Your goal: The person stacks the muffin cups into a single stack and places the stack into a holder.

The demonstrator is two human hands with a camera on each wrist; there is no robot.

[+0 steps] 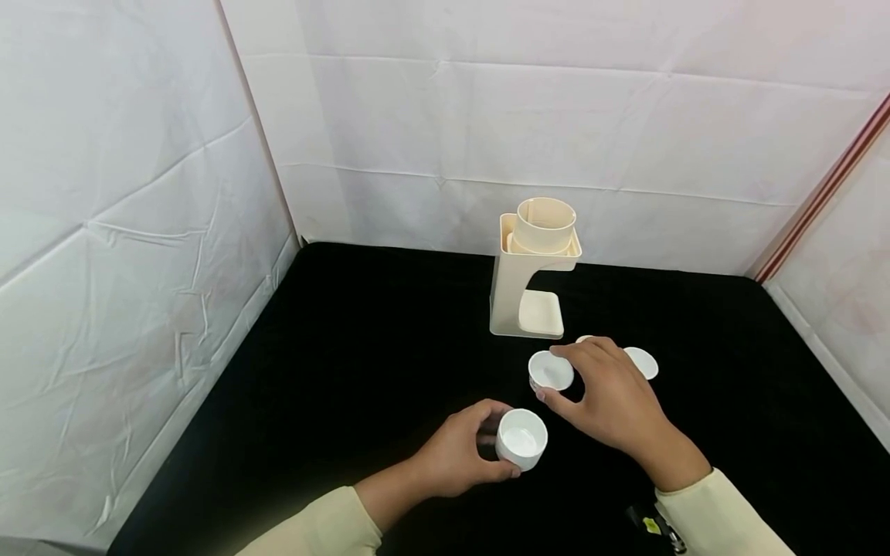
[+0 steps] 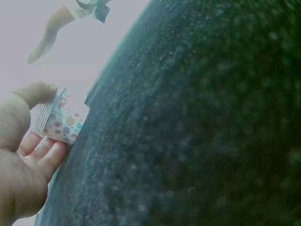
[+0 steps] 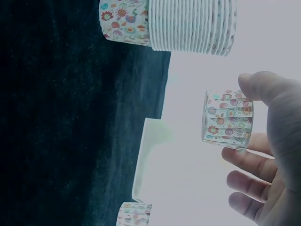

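Observation:
My left hand holds a stack of nested white paper cups low over the black table, thumb and fingers on either side. In the left wrist view the stack shows a floral print, with several rims bunched together. Farther right, my right hand pinches a single paper cup between thumb and fingers. The right wrist view shows this printed cup raised above the tabletop; the many-rimmed stack appears at the top edge.
A cream-coloured stand with a round tube on top is at the back of the table. Another white cup lies beyond my right hand. White cloth walls enclose the back and sides.

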